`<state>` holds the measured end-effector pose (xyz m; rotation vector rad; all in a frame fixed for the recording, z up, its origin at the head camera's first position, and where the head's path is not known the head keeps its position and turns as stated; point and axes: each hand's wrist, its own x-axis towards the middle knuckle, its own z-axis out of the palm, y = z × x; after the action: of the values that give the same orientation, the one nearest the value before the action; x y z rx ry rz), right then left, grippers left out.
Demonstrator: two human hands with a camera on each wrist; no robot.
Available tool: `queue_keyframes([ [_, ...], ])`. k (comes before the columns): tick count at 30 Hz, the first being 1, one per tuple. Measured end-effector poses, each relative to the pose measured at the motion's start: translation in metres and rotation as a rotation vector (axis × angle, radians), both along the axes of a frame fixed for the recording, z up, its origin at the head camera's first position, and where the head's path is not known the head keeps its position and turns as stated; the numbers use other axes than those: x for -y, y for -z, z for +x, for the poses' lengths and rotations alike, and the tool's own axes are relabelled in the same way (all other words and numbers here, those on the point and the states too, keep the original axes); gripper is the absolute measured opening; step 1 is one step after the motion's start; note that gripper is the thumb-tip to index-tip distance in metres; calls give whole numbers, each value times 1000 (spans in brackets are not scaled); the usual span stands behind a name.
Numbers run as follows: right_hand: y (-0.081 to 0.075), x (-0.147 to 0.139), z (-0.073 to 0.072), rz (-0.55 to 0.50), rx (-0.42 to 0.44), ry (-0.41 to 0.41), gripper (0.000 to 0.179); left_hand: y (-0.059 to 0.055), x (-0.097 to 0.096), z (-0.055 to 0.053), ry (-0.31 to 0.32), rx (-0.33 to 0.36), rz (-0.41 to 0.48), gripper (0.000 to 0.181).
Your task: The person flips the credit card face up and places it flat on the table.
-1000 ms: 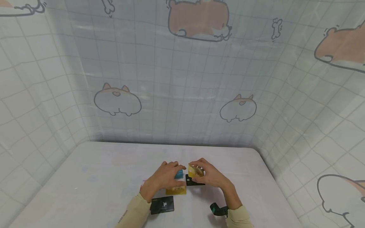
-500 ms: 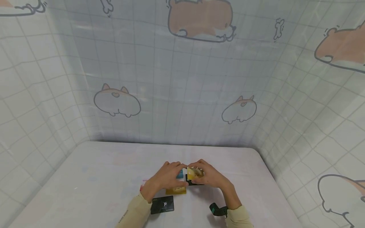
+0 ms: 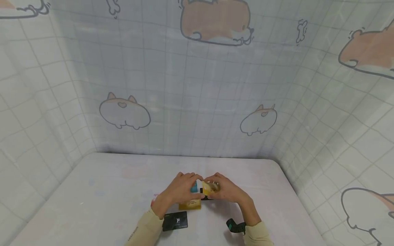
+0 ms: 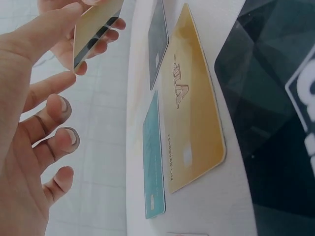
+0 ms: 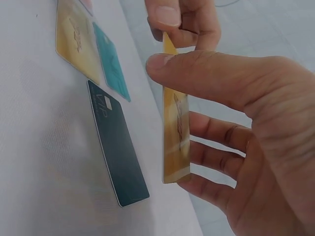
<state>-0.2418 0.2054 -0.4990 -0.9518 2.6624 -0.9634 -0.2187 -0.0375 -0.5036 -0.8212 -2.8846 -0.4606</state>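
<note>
A gold bank card (image 3: 206, 188) is held up on edge between my two hands, just above the table. My right hand (image 3: 228, 190) grips it, the thumb on the printed face and the fingers behind, as the right wrist view shows. From the other end, my left hand (image 3: 181, 188) pinches its edge between thumb and index finger. The left hand's other fingers are loosely bent beside it. The left wrist view shows a dark stripe on the held card's (image 4: 100, 30) back. Below lies a black VIP card (image 5: 118, 145), partly hidden by the right hand in the head view.
Another gold card (image 3: 189, 205) and a teal card (image 5: 111, 61) lie by the left hand. Nearer is a black card (image 3: 175, 221) with a white logo. A pinkish card (image 3: 153, 201) peeks out behind the left wrist. Patterned sheets enclose the white table (image 3: 107, 191).
My left hand has moved slightly right, and its thumb and index finger have closed on the end of the held gold card. That card has turned a little; the cards on the table have stayed put.
</note>
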Motion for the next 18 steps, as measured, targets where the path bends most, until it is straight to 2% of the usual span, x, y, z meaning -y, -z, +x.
queue_keyframes([
  [18,-2,-2,5,42,-5,-44,52,1,-4,9,20,-122,-48,60],
])
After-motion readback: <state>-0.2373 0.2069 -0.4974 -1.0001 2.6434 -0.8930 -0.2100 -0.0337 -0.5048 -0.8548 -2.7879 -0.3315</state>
